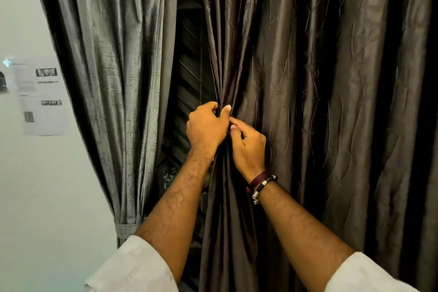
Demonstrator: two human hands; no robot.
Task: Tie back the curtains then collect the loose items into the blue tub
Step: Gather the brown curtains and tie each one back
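Both the left hand (205,128) and right hand (248,147) grasp the dark curtain (308,102), fingers pinching its leading edge; satiny, slippery, soft cloth—better bunched whole below the fingers.

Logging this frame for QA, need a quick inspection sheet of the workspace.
Surface: nothing seen; no table or floor in view.
Job's things: left curtain gathered low by a tie band; right curtain hangs loose; blue tub not in view.
Clutter: nothing seen.
Hands: left hand grips the right curtain's bunched edge; right hand pinches the same edge, bracelets on its wrist.
Cables: nothing seen.
Surroundings: pale wall with printed sheet; dark window grille between the curtains.
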